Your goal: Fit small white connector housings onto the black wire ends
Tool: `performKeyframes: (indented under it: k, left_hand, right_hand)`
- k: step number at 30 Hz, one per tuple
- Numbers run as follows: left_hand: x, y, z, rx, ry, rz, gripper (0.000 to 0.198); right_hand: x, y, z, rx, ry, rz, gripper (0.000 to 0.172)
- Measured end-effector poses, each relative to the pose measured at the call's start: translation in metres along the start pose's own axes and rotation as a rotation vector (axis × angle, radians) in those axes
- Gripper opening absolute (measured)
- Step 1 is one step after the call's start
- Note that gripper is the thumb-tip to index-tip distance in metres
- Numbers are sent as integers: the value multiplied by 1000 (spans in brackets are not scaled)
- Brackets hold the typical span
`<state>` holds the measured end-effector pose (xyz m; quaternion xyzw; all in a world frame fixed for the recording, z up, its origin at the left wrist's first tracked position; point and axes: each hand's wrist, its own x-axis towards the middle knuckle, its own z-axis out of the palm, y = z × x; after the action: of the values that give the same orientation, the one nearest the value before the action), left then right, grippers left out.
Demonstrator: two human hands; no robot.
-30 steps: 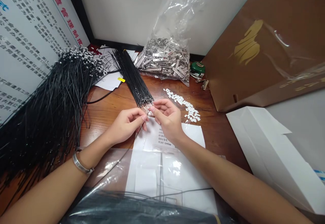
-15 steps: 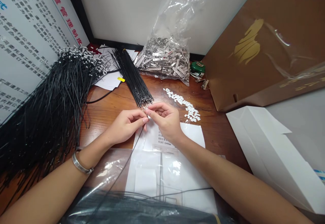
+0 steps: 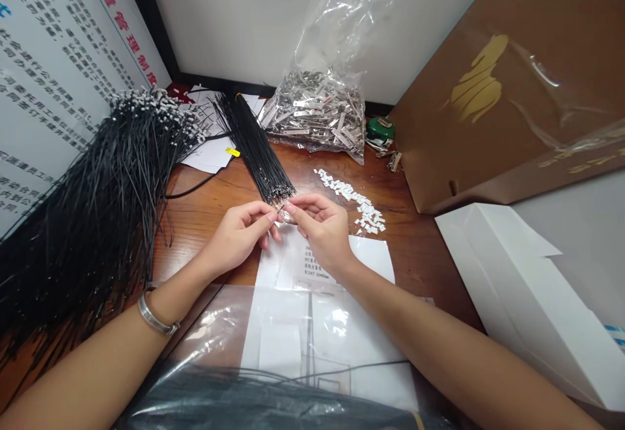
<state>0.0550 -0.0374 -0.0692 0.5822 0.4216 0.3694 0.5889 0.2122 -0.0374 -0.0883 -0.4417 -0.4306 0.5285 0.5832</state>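
Observation:
My left hand (image 3: 239,235) and my right hand (image 3: 319,228) meet fingertip to fingertip over the wooden desk, both pinched on a thin black wire end and a tiny part I cannot make out. They work just in front of the tip of a tight bundle of black wires (image 3: 254,147). A scatter of small white connector pieces (image 3: 354,199) lies to the right of my right hand. A silver bracelet (image 3: 153,316) sits on my left wrist.
A big fan of black wires with white tips (image 3: 107,189) covers the left side. A clear bag of metal clips (image 3: 317,111) stands at the back. A brown board (image 3: 512,85) and white box (image 3: 527,293) are on the right; plastic sheets (image 3: 303,326) lie near me.
The long black wire that trailed from my fingers down across the plastic sheet is no longer seen there. My hands shifted slightly up toward the bundle tip, still pinched together.

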Motion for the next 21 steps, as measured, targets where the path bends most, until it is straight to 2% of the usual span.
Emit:
performKeyframes:
  k: [7,12,21]
  left_hand:
    - [0,3,2,36,29,-8,28]
    - [2,3,3,38,64,-13,26]
    - [0,4,3,19,38,-50,23]
  right_hand:
    - [-1,-1,-1,8,-60,17,18]
    - [0,0,0,-5,-36,20,19]
    - [0,-1,-2,-20,-59,37,17]
